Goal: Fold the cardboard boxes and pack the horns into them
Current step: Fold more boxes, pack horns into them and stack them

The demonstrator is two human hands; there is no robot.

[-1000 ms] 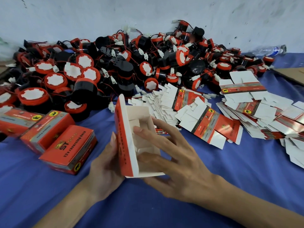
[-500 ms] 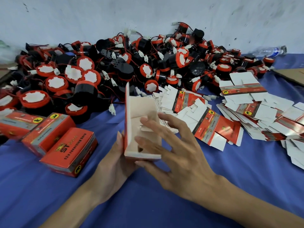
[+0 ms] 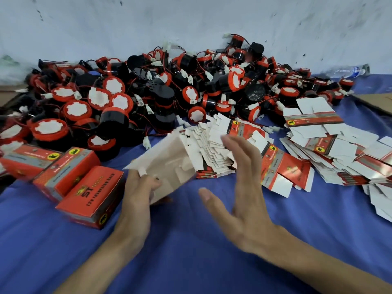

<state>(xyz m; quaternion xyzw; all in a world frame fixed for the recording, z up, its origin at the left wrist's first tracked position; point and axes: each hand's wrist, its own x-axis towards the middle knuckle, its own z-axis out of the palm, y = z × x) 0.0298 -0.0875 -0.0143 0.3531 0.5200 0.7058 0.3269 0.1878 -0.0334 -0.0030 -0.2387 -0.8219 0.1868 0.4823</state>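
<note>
The half-folded box [image 3: 169, 164] sat just left of the picture's centre, its pale unprinted inside facing the camera and its open mouth tipped toward one o'clock. The left hand [image 3: 137, 194] pinched it at the lower left edge, thumb on the inner face and the other fingers hidden behind. Half a second before, the right hand [image 3: 241, 194] had been pressing a flap into that mouth with the box standing upright; now it had come away to four o'clock of the box, fingers spread and touching nothing, while the box had swung over onto a slant. By my reading, the bottom flaps were tucked and the box was ready for a horn.

The box was thin card, matte and creased along its folds. At two o'clock lay a fanned stack of flat blanks [image 3: 214, 149], glossy red print with white tabs. At ten o'clock three finished boxes [image 3: 70, 179] rested on the blue cloth [image 3: 191, 247]. At twelve o'clock rose the pile of horns [image 3: 161, 92]: round black plastic bodies with red rims, white faces and thin wires.
</note>
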